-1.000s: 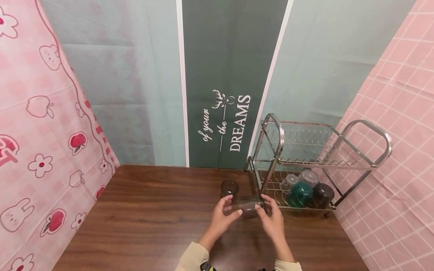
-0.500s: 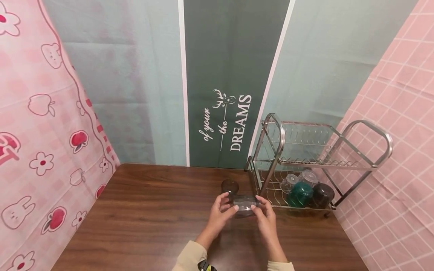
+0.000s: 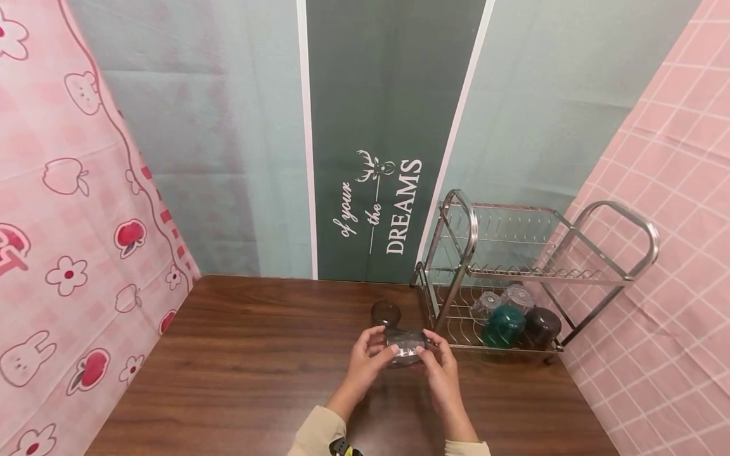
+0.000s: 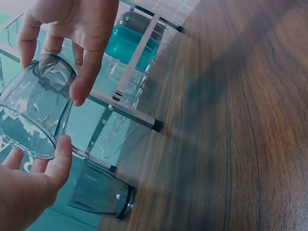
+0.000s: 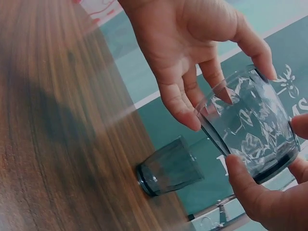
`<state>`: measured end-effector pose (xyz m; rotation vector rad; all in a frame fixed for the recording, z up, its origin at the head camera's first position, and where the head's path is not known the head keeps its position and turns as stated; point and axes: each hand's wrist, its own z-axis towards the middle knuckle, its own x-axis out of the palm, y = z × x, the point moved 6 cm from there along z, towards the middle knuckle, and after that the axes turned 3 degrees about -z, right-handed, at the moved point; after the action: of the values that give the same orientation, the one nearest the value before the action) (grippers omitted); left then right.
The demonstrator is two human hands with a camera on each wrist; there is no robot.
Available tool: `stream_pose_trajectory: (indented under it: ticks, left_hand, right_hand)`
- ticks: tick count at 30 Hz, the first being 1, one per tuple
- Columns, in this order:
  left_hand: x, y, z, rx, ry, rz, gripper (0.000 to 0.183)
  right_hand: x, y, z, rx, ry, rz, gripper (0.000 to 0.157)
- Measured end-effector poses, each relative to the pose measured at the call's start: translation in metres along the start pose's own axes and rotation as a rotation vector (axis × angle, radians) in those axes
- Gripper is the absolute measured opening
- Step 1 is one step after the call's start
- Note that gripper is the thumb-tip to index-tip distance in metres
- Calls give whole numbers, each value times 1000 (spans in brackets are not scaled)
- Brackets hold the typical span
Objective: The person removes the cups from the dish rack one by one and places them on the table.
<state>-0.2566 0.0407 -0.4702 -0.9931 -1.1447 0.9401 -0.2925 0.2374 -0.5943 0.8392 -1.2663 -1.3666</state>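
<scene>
A smoky clear drinking glass (image 3: 406, 347) with a faceted wall lies sideways between my two hands, held above the table. My left hand (image 3: 364, 362) pinches its rim end, thumb on the near side and fingers beyond. At the thick base end, my right hand (image 3: 441, 370) grips with thumb and fingers. The right wrist view shows the glass's dark base (image 5: 276, 166) by the right fingers and its open mouth toward the left hand. Just behind the hands, a second smoky glass (image 3: 386, 313) stands upright on the table.
A two-tier metal dish rack (image 3: 475, 237) stands at the back right of the brown wooden table (image 3: 256, 354). Its lower tier holds a teal cup (image 3: 504, 327), a dark cup (image 3: 542, 327) and two clear glasses (image 3: 518, 296). Printed cloths hang around the table.
The held glass and my right hand have moved left. My left hand, beside the glass a second ago, now pinches its rim end. The second glass and the rack have stayed put.
</scene>
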Motion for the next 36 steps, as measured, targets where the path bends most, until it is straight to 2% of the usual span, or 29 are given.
stream_pose_trajectory:
  ticks: [5,7,9,10,12,14,16,17,19,22,24,29,32,36]
  left_hand:
    - [-3,-7,1,49,-26,-6,44]
    - [-4,-7,3,59,-28,-6,45]
    - [-5,-7,4,59,-26,-6,46]
    - [-6,-6,4,58,-25,-5,47]
    - [-6,-6,4,67,-27,6,48]
    - [-6,-7,3,92,-26,25,49]
    - [-7,-10,2,124,-34,59,48]
    - [-8,-11,1,141,-41,78,48]
    - [-10,-14,0,164,-55,113,48]
    - [-14,-16,0,173,-86,157,47]
    - [-17,-15,1,176,-105,167,46]
    - [-29,-1,9,175,-151,202,47]
    - [-36,8,14,185,-176,247,51]
    - [-42,11,17,210,-209,288,56]
  right_hand:
    - [-9,-6,4,-6,34,-54,41]
    - [-11,-5,5,-35,52,-91,39]
    - [-8,6,3,-70,88,-124,38]
    - [-6,9,1,-107,124,-107,37]
    - [6,42,-10,-164,141,-182,35]
    - [19,82,-22,-242,134,-313,33]
    - [31,117,-32,-305,107,-479,32]
    - [36,137,-36,-306,74,-602,33]
    - [40,151,-39,-336,73,-748,33]
    - [43,156,-39,-353,110,-887,34]
    - [44,156,-39,-397,144,-940,36]
    - [49,155,-40,-479,208,-1017,43]
    - [51,154,-40,-486,242,-1049,43]
    - [52,153,-38,-473,278,-1098,42]
